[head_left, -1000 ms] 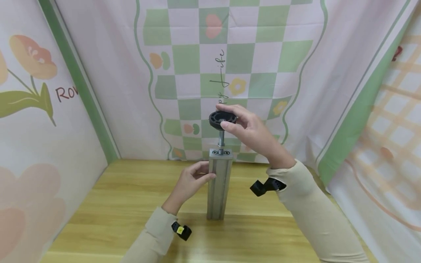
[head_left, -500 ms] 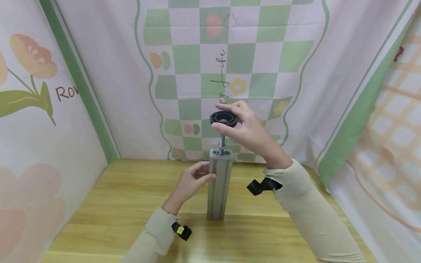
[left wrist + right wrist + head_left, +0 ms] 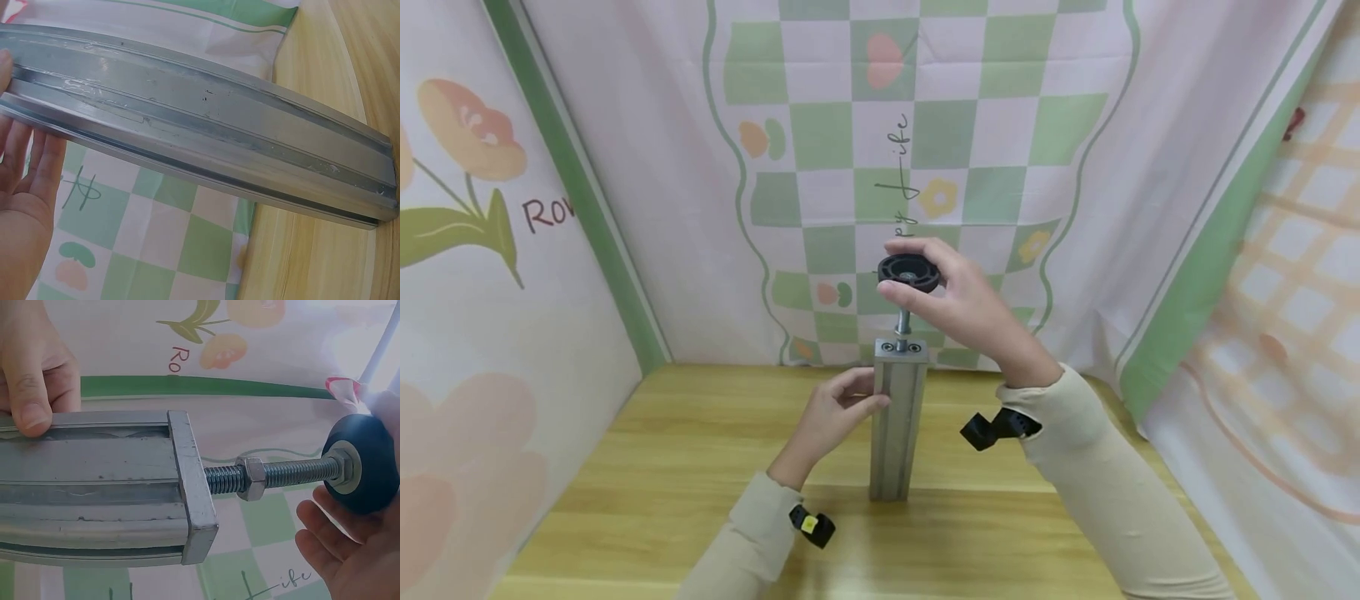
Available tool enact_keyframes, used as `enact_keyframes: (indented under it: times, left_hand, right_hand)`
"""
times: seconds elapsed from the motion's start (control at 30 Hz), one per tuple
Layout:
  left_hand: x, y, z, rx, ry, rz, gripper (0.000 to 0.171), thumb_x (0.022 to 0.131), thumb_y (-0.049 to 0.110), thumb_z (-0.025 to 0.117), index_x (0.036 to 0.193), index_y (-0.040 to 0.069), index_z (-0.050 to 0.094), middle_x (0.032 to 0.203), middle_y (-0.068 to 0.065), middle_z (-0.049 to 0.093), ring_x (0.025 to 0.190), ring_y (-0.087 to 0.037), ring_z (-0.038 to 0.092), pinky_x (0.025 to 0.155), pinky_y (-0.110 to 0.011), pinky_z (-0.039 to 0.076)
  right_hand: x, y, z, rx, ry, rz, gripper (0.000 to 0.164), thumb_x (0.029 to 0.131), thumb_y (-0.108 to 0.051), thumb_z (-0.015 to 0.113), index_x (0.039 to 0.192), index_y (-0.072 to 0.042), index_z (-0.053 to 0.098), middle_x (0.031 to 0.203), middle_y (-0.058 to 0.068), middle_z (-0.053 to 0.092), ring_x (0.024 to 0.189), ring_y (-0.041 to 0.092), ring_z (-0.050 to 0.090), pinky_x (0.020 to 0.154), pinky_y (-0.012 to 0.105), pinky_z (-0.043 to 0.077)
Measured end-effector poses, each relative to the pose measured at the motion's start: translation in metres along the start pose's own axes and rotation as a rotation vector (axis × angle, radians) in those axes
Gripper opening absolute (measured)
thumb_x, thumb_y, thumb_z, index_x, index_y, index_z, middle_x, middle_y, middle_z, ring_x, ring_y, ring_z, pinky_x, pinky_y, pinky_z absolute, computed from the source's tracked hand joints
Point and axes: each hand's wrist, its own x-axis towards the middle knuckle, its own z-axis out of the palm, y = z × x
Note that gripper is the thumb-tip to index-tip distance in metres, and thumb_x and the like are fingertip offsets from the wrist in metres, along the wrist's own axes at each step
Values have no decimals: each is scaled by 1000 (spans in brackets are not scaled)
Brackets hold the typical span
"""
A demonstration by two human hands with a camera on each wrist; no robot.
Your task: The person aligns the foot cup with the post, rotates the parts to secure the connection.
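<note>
A grey aluminium profile (image 3: 898, 425) stands upright on the table, its end plate (image 3: 901, 351) facing up. My left hand (image 3: 831, 417) grips its upper part from the left, thumb on the near face. Out of the plate rises a threaded leveling foot (image 3: 917, 268) with a round black base on top. My right hand (image 3: 966, 300) holds that base by its edge, between the thumb in front and the fingers behind. In the right wrist view a hex nut (image 3: 252, 478) sits partway along the threaded rod (image 3: 300, 472), apart from the plate.
The wooden table (image 3: 700, 467) reaches back to a green-and-white checked cloth (image 3: 880, 133). Printed cloths also hang at the left (image 3: 467, 333) and right (image 3: 1285, 333). Black camera mounts (image 3: 1000, 427) sit on both wrists.
My right thumb has shifted left along the near edge of the black base, and the right wrist has moved slightly left. The left hand and profile keep their place.
</note>
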Motion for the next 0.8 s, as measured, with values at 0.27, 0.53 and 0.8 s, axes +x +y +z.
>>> enact_keyframes:
  times: [0.27,0.53,0.8]
  left_hand:
    - [-1,5,0,12,14,-36,33,93,22,75,124,12,68,107,-4,71,99,-19,68,88,-30,57]
    - [0,7,0,4,11,-68,33,93,20,74,124,10,68,108,-6,70,99,-20,68,89,-30,56]
    - [0,5,-1,11,6,-55,34,92,25,75,124,14,69,106,-3,71,98,-18,68,88,-30,57]
  right_hand:
    - [1,3,-10,124,-142,-32,53,103,-25,41,154,-11,38,151,9,41,127,25,50,106,47,40]
    - [1,2,-24,83,-289,-19,58,102,-21,38,159,-19,27,162,-1,25,138,22,39,112,50,30]
    - [0,5,-24,143,-283,-38,56,105,-26,45,158,-18,29,158,5,33,135,23,44,113,49,34]
